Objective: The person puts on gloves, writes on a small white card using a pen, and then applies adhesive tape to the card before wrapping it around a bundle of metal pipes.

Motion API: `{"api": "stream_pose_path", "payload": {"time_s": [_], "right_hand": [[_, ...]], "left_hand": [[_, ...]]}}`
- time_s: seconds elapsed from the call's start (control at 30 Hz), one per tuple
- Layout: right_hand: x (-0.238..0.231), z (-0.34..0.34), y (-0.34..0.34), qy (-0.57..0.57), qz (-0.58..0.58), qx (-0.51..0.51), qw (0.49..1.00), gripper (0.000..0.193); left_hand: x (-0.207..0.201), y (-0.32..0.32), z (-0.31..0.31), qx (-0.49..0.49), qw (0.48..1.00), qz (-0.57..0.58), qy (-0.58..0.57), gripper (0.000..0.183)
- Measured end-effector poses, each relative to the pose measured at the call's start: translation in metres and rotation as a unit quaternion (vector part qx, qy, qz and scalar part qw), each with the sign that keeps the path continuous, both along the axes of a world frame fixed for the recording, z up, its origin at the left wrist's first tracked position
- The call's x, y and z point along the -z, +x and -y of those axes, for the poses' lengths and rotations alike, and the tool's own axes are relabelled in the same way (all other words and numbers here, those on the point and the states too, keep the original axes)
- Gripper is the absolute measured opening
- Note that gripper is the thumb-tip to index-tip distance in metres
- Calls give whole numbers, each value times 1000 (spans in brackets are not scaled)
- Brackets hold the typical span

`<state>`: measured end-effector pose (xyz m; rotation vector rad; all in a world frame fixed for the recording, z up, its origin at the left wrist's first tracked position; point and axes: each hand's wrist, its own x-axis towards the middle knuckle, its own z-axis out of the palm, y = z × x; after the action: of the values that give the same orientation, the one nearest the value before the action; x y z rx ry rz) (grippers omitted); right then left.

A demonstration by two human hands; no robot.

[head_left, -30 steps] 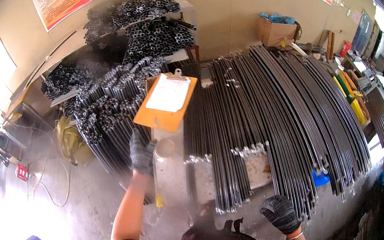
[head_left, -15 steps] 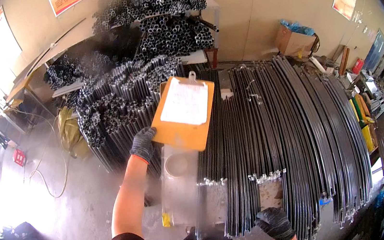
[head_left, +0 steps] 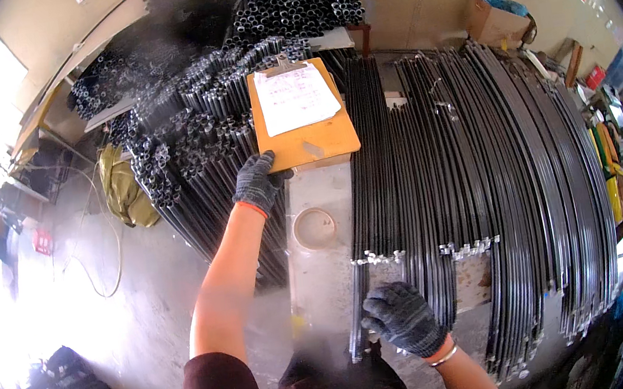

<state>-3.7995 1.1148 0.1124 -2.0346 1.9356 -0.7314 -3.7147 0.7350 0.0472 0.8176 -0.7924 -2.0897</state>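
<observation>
My left hand [head_left: 256, 183], in a dark grey knit glove with an orange cuff, grips the lower left corner of an orange-brown clipboard [head_left: 331, 135]. A metal clip at its far edge holds white paper [head_left: 297, 100] with handwriting on it. My right hand [head_left: 402, 318], gloved alike, is over the near ends of long dark metal tubes [head_left: 404, 182] lying side by side. Its fingers are curled; whatever may be inside them is hidden. Between the clipboard and my body, a round ring-shaped object [head_left: 314, 229] lies on a pale surface [head_left: 326, 275].
Bundles of upright tubes [head_left: 195, 147] stand at the left, with stacked tubes [head_left: 294, 4] on a rack behind. An olive sack [head_left: 124, 189] and a hose [head_left: 117, 263] lie on the left floor. A cardboard box [head_left: 497, 19] sits by the back wall.
My left hand has moved up and right in view with the clipboard, which has turned slightly. My right hand has come up and left over the tube ends. The view has tilted downward.
</observation>
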Motion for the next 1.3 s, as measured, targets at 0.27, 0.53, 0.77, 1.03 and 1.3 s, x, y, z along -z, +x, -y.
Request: {"api": "stream_pose_path", "payload": {"time_s": [0.27,0.53,0.77,1.03,1.3], "right_hand": [[27,56,33,-33,-61,176,982,36],[47,31,70,71,-115,361,923,60],[54,17,136,191,-47,474,858,81],[61,9,151,256,-55,424,867,74],[62,-5,139,156,-42,483,861,70]], "left_hand": [[-21,26,-16,94,995,25,-6,37],[39,86,-47,192,964,88,-162,42],[20,83,-74,200,726,243,-612,49],[6,-9,-127,390,540,274,-694,74],[4,-33,-149,397,570,254,-673,81]]}}
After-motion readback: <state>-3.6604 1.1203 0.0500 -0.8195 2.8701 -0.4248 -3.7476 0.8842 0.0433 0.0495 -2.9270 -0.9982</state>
